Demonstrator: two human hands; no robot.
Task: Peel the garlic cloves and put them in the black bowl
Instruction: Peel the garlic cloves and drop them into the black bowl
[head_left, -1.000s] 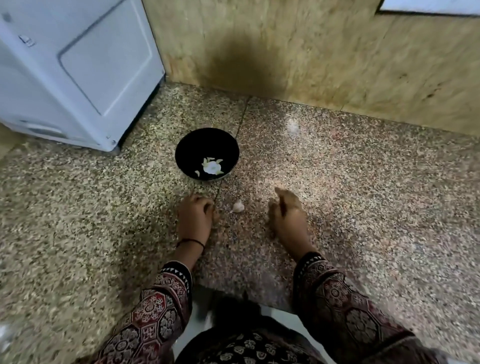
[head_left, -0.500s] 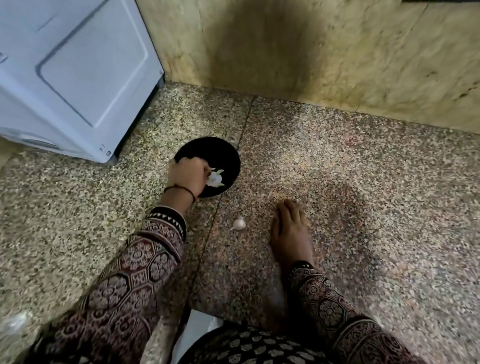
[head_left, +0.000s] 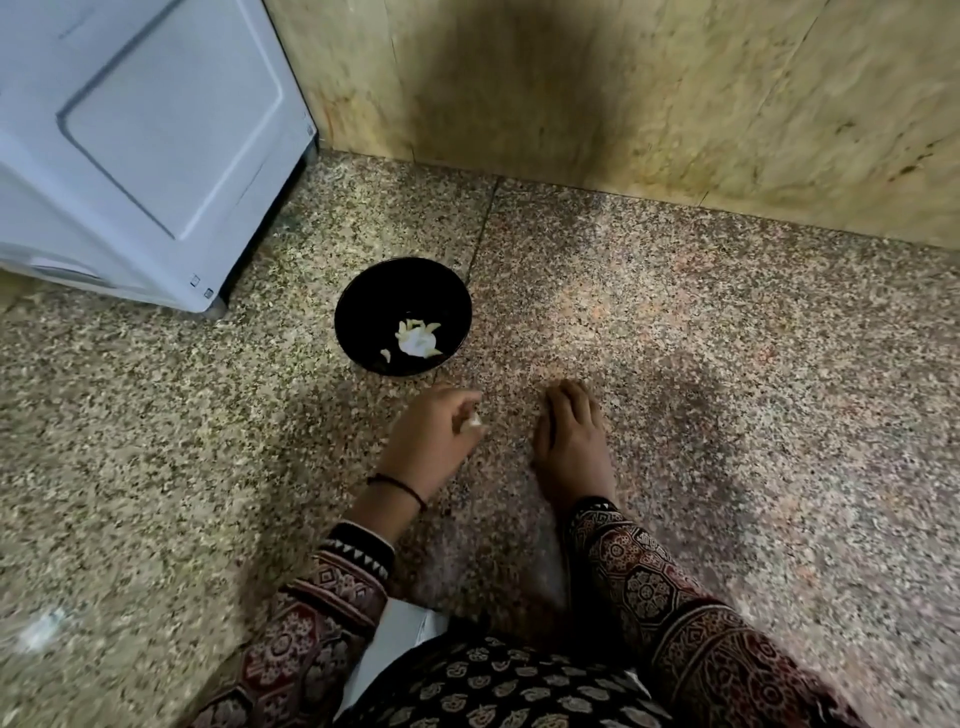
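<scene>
A: Currently, a small white garlic clove (head_left: 474, 422) is being pinched in the left hand (head_left: 431, 441), near the round black bowl (head_left: 363, 291).
B: The right hand (head_left: 571, 447) is being rested flat, empty; the skin is likely best being split using both.

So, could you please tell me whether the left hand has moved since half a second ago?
Yes. The left hand has drawn back from the rim of the black bowl toward the person, its fingers now at the garlic clove.
</scene>
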